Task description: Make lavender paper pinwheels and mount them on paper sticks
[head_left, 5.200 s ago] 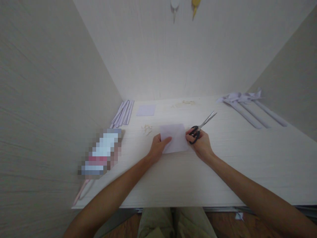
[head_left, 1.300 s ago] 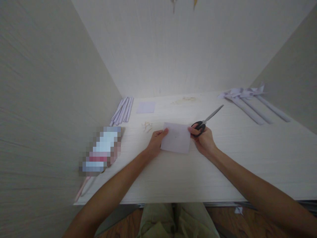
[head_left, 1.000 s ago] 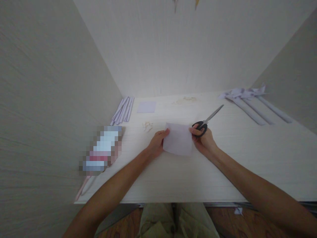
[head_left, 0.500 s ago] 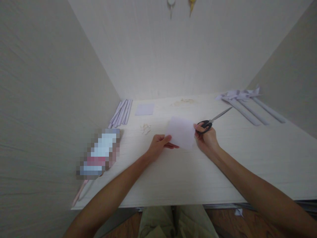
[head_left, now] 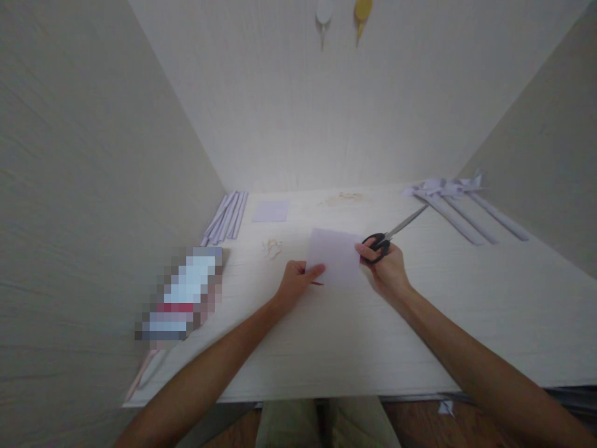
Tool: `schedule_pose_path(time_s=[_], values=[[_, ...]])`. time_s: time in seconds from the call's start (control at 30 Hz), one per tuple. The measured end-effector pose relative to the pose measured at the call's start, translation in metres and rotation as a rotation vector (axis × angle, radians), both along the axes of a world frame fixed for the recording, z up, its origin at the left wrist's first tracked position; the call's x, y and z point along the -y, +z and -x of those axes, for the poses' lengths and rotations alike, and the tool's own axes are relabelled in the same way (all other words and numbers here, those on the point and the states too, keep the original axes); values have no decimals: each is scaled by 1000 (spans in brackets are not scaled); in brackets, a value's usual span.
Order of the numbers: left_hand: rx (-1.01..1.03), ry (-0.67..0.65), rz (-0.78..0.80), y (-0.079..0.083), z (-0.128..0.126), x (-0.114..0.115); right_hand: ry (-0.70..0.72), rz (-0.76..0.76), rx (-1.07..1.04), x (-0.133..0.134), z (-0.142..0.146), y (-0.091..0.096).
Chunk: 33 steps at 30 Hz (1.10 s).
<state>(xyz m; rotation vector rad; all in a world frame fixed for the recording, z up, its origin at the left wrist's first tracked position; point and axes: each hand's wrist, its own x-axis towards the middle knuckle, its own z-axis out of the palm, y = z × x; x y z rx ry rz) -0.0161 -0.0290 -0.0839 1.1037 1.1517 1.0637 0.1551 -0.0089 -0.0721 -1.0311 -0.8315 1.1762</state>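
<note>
A pale lilac square of paper (head_left: 334, 256) is held above the table between both hands. My left hand (head_left: 298, 281) pinches its lower left part, thumb on top and fingers beneath. My right hand (head_left: 387, 266) has a pair of scissors (head_left: 401, 225) with black handles; the blades point up and to the right, away from the paper. The right thumb also lies at the paper's right edge. A second lilac square (head_left: 271, 211) lies flat on the table behind, to the left.
Rolled paper strips (head_left: 227, 216) lie at the left wall. Longer paper rolls (head_left: 454, 218) with folded pieces (head_left: 438, 186) are at back right. Small scraps (head_left: 272, 247) lie left of the paper. A blurred phone-like object (head_left: 186, 292) stands on the left. Two hooks (head_left: 361, 12) hang on the back wall.
The paper has come slightly lower and left and sits straighter, its tilt reduced. Both hands have moved a little with it, scissors included. The view has tipped up slightly.
</note>
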Motion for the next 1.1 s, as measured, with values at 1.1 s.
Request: schedule_pose_path(time_s=[1.1], values=[[710,519,290,24,-33,-27,1,14,205,17,19,-11]])
